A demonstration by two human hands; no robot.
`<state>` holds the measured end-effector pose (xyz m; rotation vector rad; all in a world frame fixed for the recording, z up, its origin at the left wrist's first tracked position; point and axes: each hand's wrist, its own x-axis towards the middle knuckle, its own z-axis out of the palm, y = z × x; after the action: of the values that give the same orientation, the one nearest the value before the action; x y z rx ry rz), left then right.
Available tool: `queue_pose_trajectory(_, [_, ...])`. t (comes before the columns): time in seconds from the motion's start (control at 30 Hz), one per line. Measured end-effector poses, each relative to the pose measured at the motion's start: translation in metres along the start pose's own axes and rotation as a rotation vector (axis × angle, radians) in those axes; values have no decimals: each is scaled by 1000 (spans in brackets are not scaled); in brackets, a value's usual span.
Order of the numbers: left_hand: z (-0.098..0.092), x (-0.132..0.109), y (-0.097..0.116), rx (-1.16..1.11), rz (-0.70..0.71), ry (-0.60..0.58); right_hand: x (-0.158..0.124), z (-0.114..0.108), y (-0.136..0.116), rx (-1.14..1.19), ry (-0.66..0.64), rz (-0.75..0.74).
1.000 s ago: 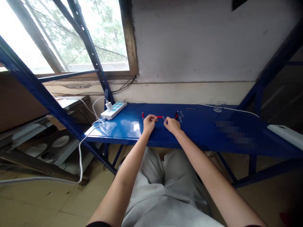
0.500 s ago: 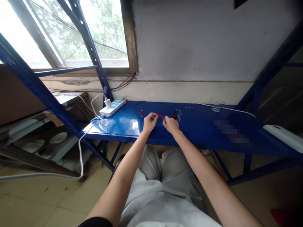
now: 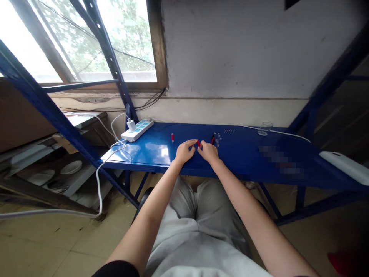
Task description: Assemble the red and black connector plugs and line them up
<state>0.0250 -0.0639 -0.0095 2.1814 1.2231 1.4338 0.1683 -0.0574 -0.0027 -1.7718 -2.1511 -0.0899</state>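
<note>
Between my two hands, over the blue table [image 3: 138,156], is a small red piece [image 3: 198,143]. My right hand [image 3: 209,152] pinches it between thumb and fingers. My left hand [image 3: 185,151] is beside it, thumb and fingers apart, with a fingertip at the top of the red piece. A short red tube with a pale end [image 3: 172,137] stands left of my hands. Just behind my right hand are a red and black piece [image 3: 212,139] and several small clear pieces [image 3: 218,139]. Several small metal pins [image 3: 230,131] lie in a row farther back.
A white power strip [image 3: 137,130] with a plug and cable is at the table's left end. A clear cup [image 3: 265,129] stands at the back right, beside a white cable. A white device [image 3: 344,167] lies at the right edge. Blue posts [image 3: 111,57] frame the table.
The red piece has turned from lying nearly level between both hands to a steeper tilt at my right fingers. My left thumb and fingers have opened from their pinch.
</note>
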Motion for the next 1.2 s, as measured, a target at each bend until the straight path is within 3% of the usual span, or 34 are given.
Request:
queue_pose_trajectory(0.33, [1,-1,-1,-2,6,-69,4,8,8,127,64,36])
queue_pose_trajectory(0.53, [4,0,-2,33,2,-31,3,6,8,128,61,27])
queue_pose_trajectory(0.73, [-10,23,-10,24,-31,-17,3,5,7,158,71,-12])
queue_pose_trajectory(0.87, [-26,56,-5,37,105,-312,3,7,7,173,89,-48])
queue_pose_trajectory(1.0, [-32,84,3,155,121,-498,2,9,8,184,121,-60])
queue_pose_trajectory(1.07, [-30,92,5,137,103,-541,2,10,8,211,148,-73])
queue_pose_trajectory(1.2, [-26,101,10,57,30,-516,1,10,8,275,164,-96])
